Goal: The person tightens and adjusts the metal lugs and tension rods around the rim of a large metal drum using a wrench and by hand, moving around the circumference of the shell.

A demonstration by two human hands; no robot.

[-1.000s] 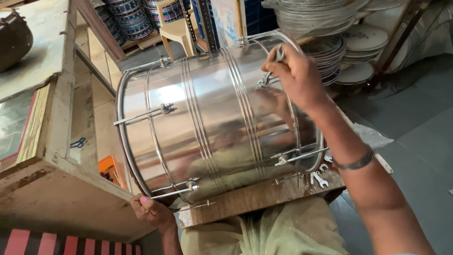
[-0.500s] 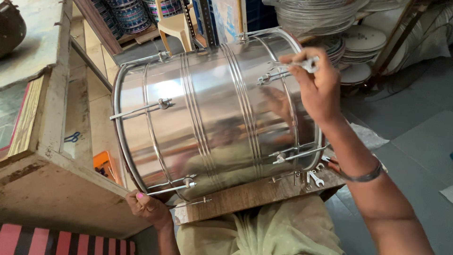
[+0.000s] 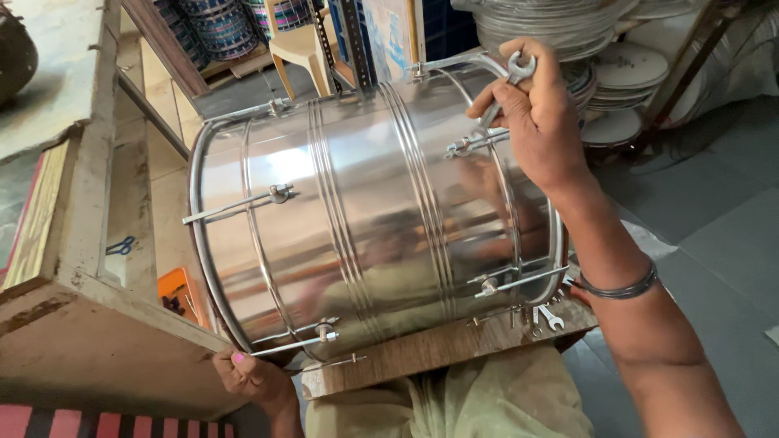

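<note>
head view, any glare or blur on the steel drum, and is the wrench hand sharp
Head view: a bright glare patch sits on the steel drum at its upper left, and its shiny shell mirrors the person as a warped brownish reflection. The right hand gripping the wrench looks fairly sharp, as does the left hand on the wooden board.

Drum (image 3: 365, 235) lying on wooden board (image 3: 438, 349), spanner (image 3: 551, 318) beside it, bench (image 3: 81, 243) to the left
</note>
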